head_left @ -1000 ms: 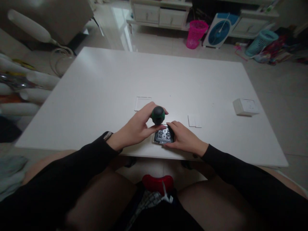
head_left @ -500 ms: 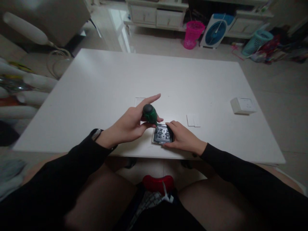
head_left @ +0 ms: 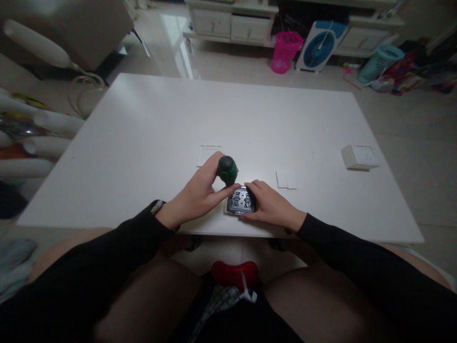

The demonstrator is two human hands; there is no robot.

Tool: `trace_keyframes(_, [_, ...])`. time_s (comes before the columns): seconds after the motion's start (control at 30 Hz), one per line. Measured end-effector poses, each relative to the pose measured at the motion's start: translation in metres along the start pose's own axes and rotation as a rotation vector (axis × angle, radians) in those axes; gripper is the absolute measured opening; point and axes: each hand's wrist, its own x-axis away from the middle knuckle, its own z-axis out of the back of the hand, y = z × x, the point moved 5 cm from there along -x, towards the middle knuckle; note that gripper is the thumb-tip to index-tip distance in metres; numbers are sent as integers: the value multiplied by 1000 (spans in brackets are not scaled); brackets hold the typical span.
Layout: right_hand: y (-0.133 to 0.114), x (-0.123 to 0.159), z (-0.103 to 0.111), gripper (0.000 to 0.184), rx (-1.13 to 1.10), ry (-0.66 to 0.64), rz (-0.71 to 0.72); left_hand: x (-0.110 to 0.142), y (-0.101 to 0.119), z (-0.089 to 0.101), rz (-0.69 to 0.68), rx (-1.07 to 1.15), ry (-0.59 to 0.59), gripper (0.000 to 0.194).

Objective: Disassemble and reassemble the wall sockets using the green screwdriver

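Observation:
My left hand [head_left: 200,191] is closed round the green and black handle of a screwdriver [head_left: 227,170], held upright with its tip hidden below the fingers. Under it lies a square wall switch [head_left: 240,202] with a dark inner face and a pale rim, flat on the table near its front edge. My right hand [head_left: 273,204] grips the switch from the right side, thumb at the near edge and fingers at the far edge. A thin white frame [head_left: 202,156] is just beyond my left hand. Two small white cover plates [head_left: 286,180] rest beyond my right hand.
A white boxy socket unit [head_left: 360,157] stands on the right of the white table [head_left: 160,119]. On the floor behind are a pink basket [head_left: 285,52], a blue and white fan [head_left: 319,46] and a teal basket [head_left: 380,64]. White rolls [head_left: 53,121] stand at the left.
My left hand has shifted slightly right, and its outstretched index finger has curled in round the screwdriver handle. More of the white frame shows. My right hand stays on the switch.

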Motion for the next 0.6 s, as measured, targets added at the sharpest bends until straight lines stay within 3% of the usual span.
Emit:
trace_keyframes(0.07, [0,0,0,64,1,-3,-1,-1,-1,3,6,-4,30,25])
trace_keyframes(0.3, [-1,0,1,62,10,3,-2,0,0,8,60,67,-34,56])
trace_keyframes(0.6, [0,0,0,65,-18,0,2,1,6,1,5,134,-186,61])
